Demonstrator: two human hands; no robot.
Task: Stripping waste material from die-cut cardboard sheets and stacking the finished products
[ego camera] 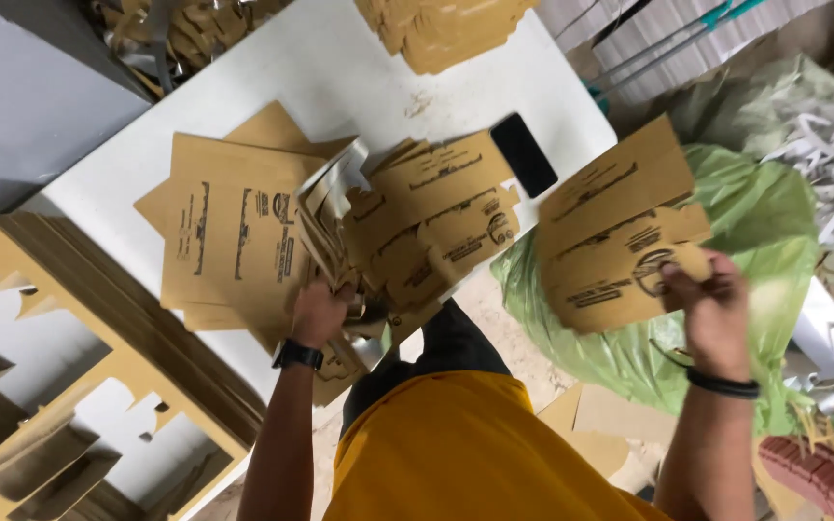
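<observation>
**Die-cut cardboard blanks: handling notes**

Left hand (pixel 319 311): fingers curled shut around the lower edge of a fanned bundle of brown blanks (pixel 407 236), which spreads up and away from the fist over the white table (pixel 340 68). Just left of this hand, a flat stack of printed sheets (pixel 234 232) lies on the table.

Right hand (pixel 711 309): thumb and fingers pinching the near right edge of a single printed blank (pixel 615 236), held in the air well right of the table, over a green plastic bag (pixel 774 241) beneath the hand.

Judgement: thin card, light, stiff across the panel but easily bent at creases and cut tabs. The smooth faces probably slide in a stack, though the finish is hard to read here. Grip on a solid margin, not on tabs.

A dark phone (pixel 523 152) lies beyond the bundle.
</observation>
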